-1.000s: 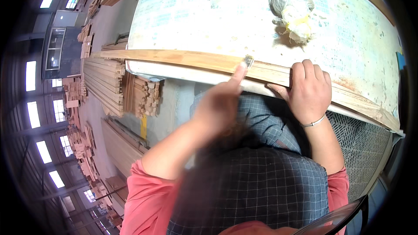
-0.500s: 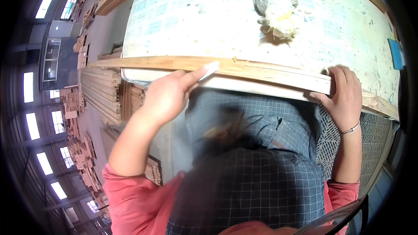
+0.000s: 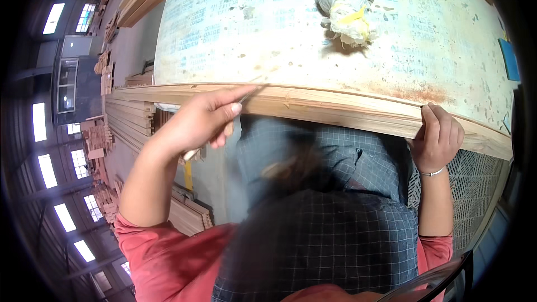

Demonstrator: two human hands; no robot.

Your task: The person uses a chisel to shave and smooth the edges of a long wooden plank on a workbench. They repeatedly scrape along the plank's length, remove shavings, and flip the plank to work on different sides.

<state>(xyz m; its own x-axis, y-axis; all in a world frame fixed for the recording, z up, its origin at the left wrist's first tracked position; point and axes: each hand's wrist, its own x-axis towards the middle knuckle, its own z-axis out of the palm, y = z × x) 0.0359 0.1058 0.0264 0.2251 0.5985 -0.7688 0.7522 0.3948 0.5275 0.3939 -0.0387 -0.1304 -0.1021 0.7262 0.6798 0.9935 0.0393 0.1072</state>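
Strip (image 3: pixel 335 108): long, pale brown wood, lying along the near edge of the table (image 3: pixel 251 39), running from far out on the left to the near right corner. Grain lines visible; small yellowish mark on it right of the left hand.

Left hand (image 3: pixel 206 122): closed around a thin tool (image 3: pixel 191 155), forefinger stretched to the right over the strip. Pale end of the tool shows below the palm; narrow part shows beyond the thumb, at the strip. Most of the tool hidden by the hand; whether its tip touches the wood, cannot tell.

Right hand (image 3: pixel 436 138): narrow grip on the strip toward its right end, fingers bent over the top, thumb at the near side. Bracelet (image 3: pixel 431 173) on that wrist.

Table surface: pale sheet with faded bluish print, dark specks, a reddish-brown stain just beyond the strip on the right. Bundle (image 3: pixel 344 8) of crumpled clear plastic with a yellow piece, on the far part of the table, well apart from both hands. Blue object (image 3: pixel 508 59) at the right edge.

Surroundings: stacked boards (image 3: pixel 124 116) to the left; dark checked apron (image 3: pixel 335 235) on the person, near side.
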